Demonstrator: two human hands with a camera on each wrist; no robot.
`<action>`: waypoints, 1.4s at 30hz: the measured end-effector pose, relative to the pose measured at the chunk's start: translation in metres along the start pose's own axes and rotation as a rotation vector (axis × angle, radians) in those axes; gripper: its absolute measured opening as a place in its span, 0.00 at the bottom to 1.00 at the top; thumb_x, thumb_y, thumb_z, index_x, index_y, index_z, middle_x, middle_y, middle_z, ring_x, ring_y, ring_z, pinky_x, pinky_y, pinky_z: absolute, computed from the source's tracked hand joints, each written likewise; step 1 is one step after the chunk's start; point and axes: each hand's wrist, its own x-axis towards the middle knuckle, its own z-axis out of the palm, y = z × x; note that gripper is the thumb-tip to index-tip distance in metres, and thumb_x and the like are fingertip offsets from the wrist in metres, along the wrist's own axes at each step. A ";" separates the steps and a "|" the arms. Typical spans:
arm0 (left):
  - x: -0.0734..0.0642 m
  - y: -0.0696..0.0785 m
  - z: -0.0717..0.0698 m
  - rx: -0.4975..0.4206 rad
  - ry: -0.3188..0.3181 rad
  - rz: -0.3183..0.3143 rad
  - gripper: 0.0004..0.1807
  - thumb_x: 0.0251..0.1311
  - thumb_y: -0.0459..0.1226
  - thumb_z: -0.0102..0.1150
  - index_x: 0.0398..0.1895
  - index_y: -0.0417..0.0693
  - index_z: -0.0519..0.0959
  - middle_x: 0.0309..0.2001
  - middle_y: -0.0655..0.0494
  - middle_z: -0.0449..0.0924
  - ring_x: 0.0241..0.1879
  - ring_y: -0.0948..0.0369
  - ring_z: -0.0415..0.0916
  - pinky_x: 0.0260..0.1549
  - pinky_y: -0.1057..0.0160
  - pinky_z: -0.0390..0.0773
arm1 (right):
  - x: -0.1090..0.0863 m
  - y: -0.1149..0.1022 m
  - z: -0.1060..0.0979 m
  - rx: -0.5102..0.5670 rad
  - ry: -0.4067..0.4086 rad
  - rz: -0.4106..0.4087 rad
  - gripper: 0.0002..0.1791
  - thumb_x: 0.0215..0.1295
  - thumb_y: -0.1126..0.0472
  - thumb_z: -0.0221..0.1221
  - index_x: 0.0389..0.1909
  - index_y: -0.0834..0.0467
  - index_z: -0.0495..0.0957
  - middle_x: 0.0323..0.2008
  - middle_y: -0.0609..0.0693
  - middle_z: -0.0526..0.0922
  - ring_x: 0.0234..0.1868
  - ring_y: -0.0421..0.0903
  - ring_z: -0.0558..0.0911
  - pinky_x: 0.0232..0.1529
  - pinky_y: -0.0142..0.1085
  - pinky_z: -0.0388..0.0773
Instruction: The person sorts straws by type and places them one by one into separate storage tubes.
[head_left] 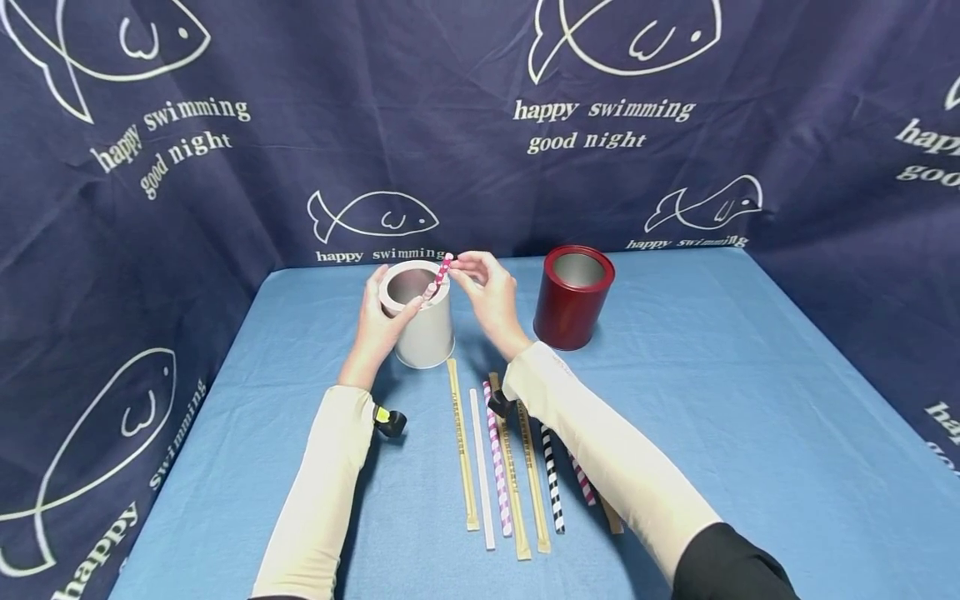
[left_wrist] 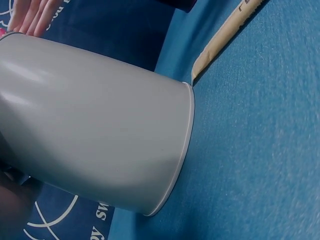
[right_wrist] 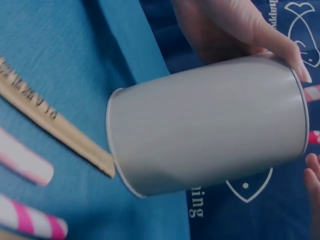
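My left hand grips the white can around its side, thumb over the near rim. Two paper straws poke out over the rim: a pink-and-white striped straw by my left thumb and a dark pink straw with white dots. To the right of the dotted straw is my right hand, its loosely bent fingertips close beside the straw's top. In the right wrist view those fingertips sit a little apart from the dotted straw. The can stands upright on the blue cloth.
A dark red can stands to the right, its top uncovered. Several straws lie in a row nearer me, among them a paper-wrapped straw, a pale straw and a black-and-white striped straw. My right forearm partly covers the row.
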 end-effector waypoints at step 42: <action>-0.001 0.000 0.001 -0.031 -0.004 -0.003 0.43 0.54 0.40 0.64 0.72 0.41 0.55 0.69 0.40 0.60 0.67 0.49 0.61 0.69 0.52 0.59 | -0.044 0.003 -0.109 0.025 -0.009 0.076 0.16 0.61 0.70 0.61 0.48 0.73 0.75 0.46 0.70 0.83 0.38 0.27 0.84 0.47 0.24 0.79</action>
